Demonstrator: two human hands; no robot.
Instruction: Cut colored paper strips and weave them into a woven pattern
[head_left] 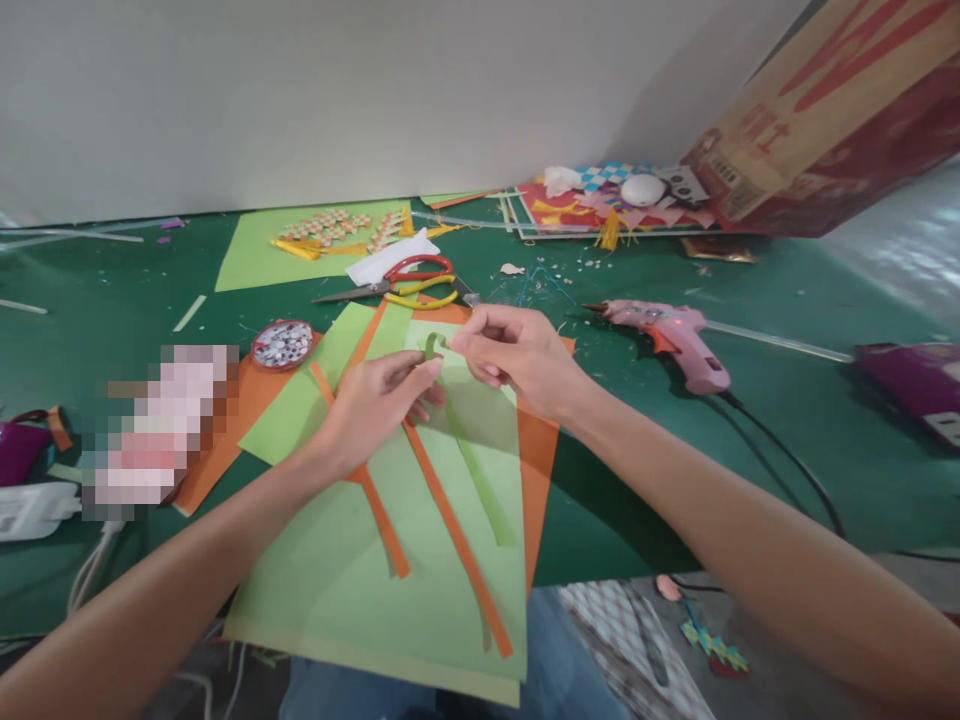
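A green strip [476, 470] is pinched by its curled upper end in the grip of both the left hand [386, 395] and the right hand [525, 355], thumbs and fingers closed on it; its tail is trailed toward the desk's [615, 535] near edge. Beneath, orange strips [459, 540] are laid on green paper [337, 590] overhanging that edge. Scissors [420, 268] are placed just beyond, the glue gun [675, 335] rightward.

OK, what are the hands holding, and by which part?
A green paper strip, by its curled upper part, in the fingers of the left hand and right hand.
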